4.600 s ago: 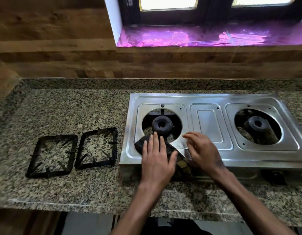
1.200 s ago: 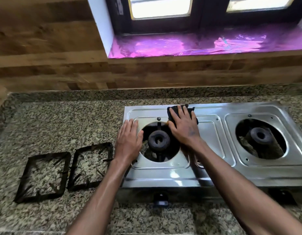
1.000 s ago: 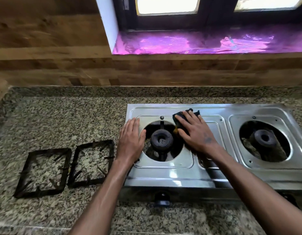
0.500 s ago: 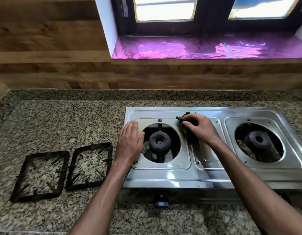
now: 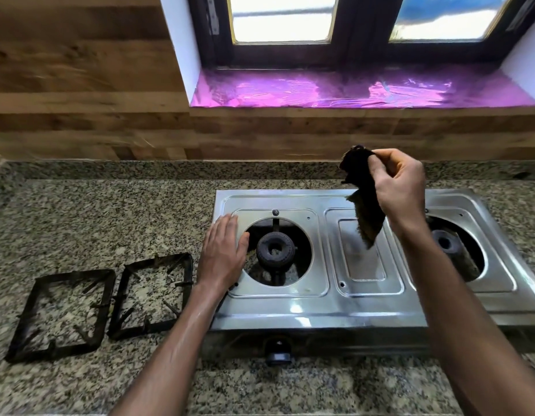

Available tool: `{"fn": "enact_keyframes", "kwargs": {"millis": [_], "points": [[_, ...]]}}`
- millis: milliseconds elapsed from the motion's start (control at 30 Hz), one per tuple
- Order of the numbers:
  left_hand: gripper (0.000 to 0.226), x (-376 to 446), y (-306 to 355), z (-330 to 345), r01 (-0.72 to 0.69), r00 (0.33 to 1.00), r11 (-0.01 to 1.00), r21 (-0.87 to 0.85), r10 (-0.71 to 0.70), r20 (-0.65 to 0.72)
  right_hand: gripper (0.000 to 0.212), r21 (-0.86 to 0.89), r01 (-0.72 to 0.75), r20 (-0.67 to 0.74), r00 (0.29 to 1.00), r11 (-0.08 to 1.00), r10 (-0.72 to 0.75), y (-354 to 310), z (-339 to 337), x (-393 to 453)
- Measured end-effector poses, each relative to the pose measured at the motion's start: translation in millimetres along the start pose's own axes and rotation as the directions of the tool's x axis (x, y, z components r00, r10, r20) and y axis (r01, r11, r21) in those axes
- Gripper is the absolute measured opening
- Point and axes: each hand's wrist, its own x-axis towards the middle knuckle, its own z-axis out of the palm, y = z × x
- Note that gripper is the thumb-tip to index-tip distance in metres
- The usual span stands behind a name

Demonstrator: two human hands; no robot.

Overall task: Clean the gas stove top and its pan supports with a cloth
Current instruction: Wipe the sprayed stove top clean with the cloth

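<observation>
Cloth (image 5: pixel 366 205) dangles from my right hand (image 5: pixel 400 187), pinched, lifted to refold. My left hand (image 5: pixel 222 256) presses flat, fingers together, steadying the stove (image 5: pixel 305 310).

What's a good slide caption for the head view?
Right hand lifts dark cloth above steel stove; left hand steadies it.

Granite counter (image 5: pixel 110 211), stove (image 5: pixel 365 304), two pan supports (image 5: pixel 104 304)

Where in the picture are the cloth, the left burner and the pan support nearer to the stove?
cloth (image 5: pixel 366 205): head view, middle of the hanging dark fabric.
left burner (image 5: pixel 274 250): head view, on its dark ring.
pan support nearer to the stove (image 5: pixel 186 267): head view, on its right bar.
</observation>
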Motion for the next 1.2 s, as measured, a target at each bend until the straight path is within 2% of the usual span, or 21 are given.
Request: {"fn": "enact_keyframes", "kwargs": {"millis": [100, 167, 233, 267, 300, 400, 433, 500, 567, 700, 733, 867, 967, 1067, 1200], "points": [[0.061, 1.1, 1.5, 0.0, 0.016, 1.000, 1.000, -0.009, -0.016, 0.002, 0.019, -0.288, 0.141, 0.091, 0.989, 0.947, -0.119, -11.2, 19.9, 1.7], [0.063, 1.5, 1.6, 0.4, 0.029, 1.000, 1.000, -0.010, -0.029, -0.001, 0.022, -0.325, 0.155, 0.264, 0.962, 0.933, -0.068, -3.4, 46.0, -2.6], [0.063, 0.3, 1.5, 0.4, 0.027, 1.000, 1.000, -0.010, -0.027, 0.003, 0.033, -0.291, 0.079, 0.514, 0.853, 0.954, 0.086, 11.9, 68.6, -13.3], [0.063, 0.2, 0.9, 0.1, 0.024, 1.000, 1.000, -0.015, -0.024, 0.004, 0.037, -0.289, 0.065, 0.594, 0.795, 0.955, 0.126, 19.0, 76.4, -18.3], [0.063, -0.2, 1.2, -0.5, 0.022, 1.000, 1.000, -0.022, -0.022, 0.004, 0.038, -0.304, 0.090, 0.619, 0.775, 0.948, 0.125, 26.4, 80.5, -21.4], [0.061, -0.5, 1.7, -1.4, 0.021, 1.000, 0.999, -0.026, -0.021, -0.004, 0.042, -0.416, 0.229, 0.503, 0.864, 0.880, 0.014, 50.4, 82.5, -16.1], [0.060, -0.5, 2.8, -1.6, 0.021, 1.000, 0.999, -0.027, -0.022, -0.004, 0.047, -0.485, 0.289, 0.522, 0.853, 0.826, 0.008, 58.8, 81.9, -13.2], [0.060, -0.6, 3.1, -1.6, 0.027, 1.000, 0.999, -0.031, -0.027, -0.005, 0.055, -0.599, 0.419, 0.653, 0.749, 0.683, 0.113, 73.4, 83.6, -14.6], [0.059, -0.5, 3.2, -1.5, 0.026, 1.000, 0.999, -0.034, -0.027, -0.012, 0.061, -0.627, 0.508, 0.712, 0.681, 0.591, 0.170, 83.6, 85.2, -25.9], [0.058, -0.4, 1.4, 0.3, 0.018, 1.000, 0.999, -0.031, -0.019, -0.019, 0.074, -0.520, 0.642, 0.805, 0.589, 0.564, 0.072, 86.0, 71.1, -53.3], [0.058, -0.5, 1.2, 1.0, 0.018, 1.000, 0.999, -0.030, -0.019, -0.022, 0.073, -0.529, 0.628, 0.793, 0.605, 0.571, 0.070, 89.3, 67.1, -53.0], [0.053, -2.3, 2.1, 1.9, 0.029, 0.999, 0.999, -0.028, -0.029, -0.020, 0.065, -0.719, 0.369, 0.557, 0.813, 0.589, 0.169, 98.7, 75.5, -27.7], [0.051, -2.0, 2.8, 1.9, 0.033, 0.999, 0.999, -0.027, -0.034, -0.025, 0.063, -0.751, 0.287, 0.489, 0.847, 0.595, 0.208, 90.3, 106.0, -8.1], [0.052, -1.5, 2.3, 2.3, 0.033, 0.999, 0.999, -0.028, -0.034, -0.033, 0.062, -0.691, 0.400, 0.595, 0.788, 0.602, 0.159, 73.5, 141.9, 0.3], [0.056, -0.1, 2.3, 3.5, 0.027, 0.998, 0.999, -0.017, -0.028, -0.050, 0.055, -0.510, 0.626, 0.805, 0.589, 0.590, 0.071, 42.1, 191.0, 1.5]]}}
